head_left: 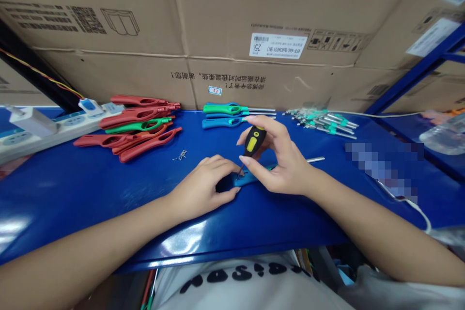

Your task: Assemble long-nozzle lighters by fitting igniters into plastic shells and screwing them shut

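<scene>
Pinched in my right hand [281, 155] is a short screwdriver [253, 141] with a black and yellow handle, held nearly upright. Its thin shaft points down at a blue long-neck lighter [249, 178] lying on the blue tabletop. My left hand [205, 181] is curled around the near end of that lighter, thumb and fingers gripping it from either side. The lighter's metal tube sticks out to the right beyond my right hand. Several small screws [181, 155] lie loose just behind my left hand. Whether the tip sits in a screw is too small to tell.
Red, orange and green lighter shells [140, 123] are heaped at the back left, beside a white power strip [69, 123]. Several assembled lighters [227, 122] lie back centre, metal lighter tubes with green parts [329, 122] further right. A blurred-out phone-like item [387, 169] with a cable lies right. Cardboard [218, 24] stands behind.
</scene>
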A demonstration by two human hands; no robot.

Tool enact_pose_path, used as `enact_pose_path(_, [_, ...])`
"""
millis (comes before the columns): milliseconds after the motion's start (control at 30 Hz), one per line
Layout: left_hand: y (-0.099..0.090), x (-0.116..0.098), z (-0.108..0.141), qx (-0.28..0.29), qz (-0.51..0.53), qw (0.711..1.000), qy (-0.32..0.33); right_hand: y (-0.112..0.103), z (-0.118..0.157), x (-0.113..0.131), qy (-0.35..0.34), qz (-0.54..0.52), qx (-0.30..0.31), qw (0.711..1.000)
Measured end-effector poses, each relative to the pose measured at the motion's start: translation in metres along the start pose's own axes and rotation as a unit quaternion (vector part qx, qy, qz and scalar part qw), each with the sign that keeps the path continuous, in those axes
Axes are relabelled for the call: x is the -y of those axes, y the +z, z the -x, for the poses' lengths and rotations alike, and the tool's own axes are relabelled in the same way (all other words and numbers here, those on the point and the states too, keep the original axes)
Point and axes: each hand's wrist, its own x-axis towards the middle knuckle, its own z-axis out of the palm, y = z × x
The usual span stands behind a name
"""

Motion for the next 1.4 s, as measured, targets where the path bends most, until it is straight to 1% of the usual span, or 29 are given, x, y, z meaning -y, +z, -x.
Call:
enact_pose_path(100, [0.000, 0.000, -0.001, 0.009, 0.007, 1.000, 0.003, -0.003, -0.001, 0.001, 0.031, -0.039, 0.036, 0.998])
enact_pose_path(167, [0.000, 0.000, 0.000, 0.011, 0.013, 1.000, 0.002, -0.004, -0.003, 0.002, 0.050, -0.065, 0.048, 0.995])
enact_pose_path(233, [0.001, 0.000, 0.000, 0.009, 0.017, 1.000, 0.002, -0.005, -0.004, 0.003, 0.057, -0.069, 0.055, 0.995])
enact_pose_path(333, [0.002, 0.001, 0.000, 0.005, 0.017, 1.000, 0.006, -0.005, -0.008, 0.004, 0.049, -0.024, 0.057, 0.997])
enact_pose_path(400, [0.003, 0.002, 0.000, 0.000, 0.015, 1.000, 0.010, -0.006, -0.013, 0.007, 0.034, 0.049, 0.064, 0.996])
enact_pose_path(467, [0.004, 0.003, 0.000, -0.009, 0.014, 1.000, 0.016, -0.008, -0.019, 0.011, 0.019, 0.137, 0.086, 0.987])
enact_pose_path(533, [0.006, 0.003, 0.000, -0.016, 0.018, 1.000, 0.020, -0.011, -0.026, 0.017, 0.023, 0.199, 0.111, 0.973])
enact_pose_path(567, [0.006, 0.003, 0.000, -0.017, 0.021, 0.999, 0.020, -0.012, -0.030, 0.021, 0.034, 0.208, 0.120, 0.970])
enact_pose_path(633, [0.006, 0.003, 0.000, -0.015, 0.025, 0.999, 0.015, -0.014, -0.036, 0.027, 0.049, 0.189, 0.134, 0.972])
enact_pose_path(700, [0.006, 0.002, 0.000, -0.013, 0.026, 1.000, 0.009, -0.015, -0.039, 0.031, 0.039, 0.157, 0.144, 0.976])
enact_pose_path(767, [0.006, 0.002, 0.000, -0.011, 0.029, 0.999, 0.009, -0.014, -0.038, 0.031, 0.025, 0.156, 0.131, 0.979])
enact_pose_path(900, [0.006, 0.001, -0.001, -0.013, 0.049, 0.999, 0.014, -0.009, -0.030, 0.023, 0.013, 0.220, 0.031, 0.975])
enact_pose_path(967, [0.006, 0.000, -0.001, -0.013, 0.051, 0.999, 0.010, -0.008, -0.026, 0.019, 0.013, 0.186, 0.015, 0.982])
enact_pose_path(1067, [0.006, -0.001, -0.001, -0.009, 0.053, 0.999, 0.005, -0.010, -0.025, 0.016, 0.024, 0.083, 0.038, 0.995])
enact_pose_path(1100, [0.005, -0.001, -0.001, -0.008, 0.055, 0.998, 0.006, -0.011, -0.025, 0.015, 0.020, 0.072, 0.033, 0.997])
enact_pose_path(1133, [0.005, -0.002, -0.001, -0.007, 0.056, 0.998, 0.008, -0.012, -0.025, 0.015, 0.009, 0.080, 0.014, 0.997])
enact_pose_path(1233, [0.005, -0.002, -0.002, -0.014, 0.057, 0.998, 0.014, -0.013, -0.025, 0.015, -0.038, 0.161, -0.052, 0.985])
enact_pose_path(1267, [0.005, -0.003, -0.002, -0.016, 0.058, 0.998, 0.015, -0.013, -0.025, 0.015, -0.043, 0.172, -0.054, 0.983])
enact_pose_path(1300, [0.004, -0.003, -0.002, -0.016, 0.058, 0.998, 0.016, -0.012, -0.025, 0.016, -0.035, 0.163, -0.042, 0.985])
enact_pose_path(1400, [0.004, -0.003, -0.002, -0.011, 0.060, 0.998, 0.016, -0.009, -0.025, 0.017, 0.030, 0.055, 0.029, 0.998])
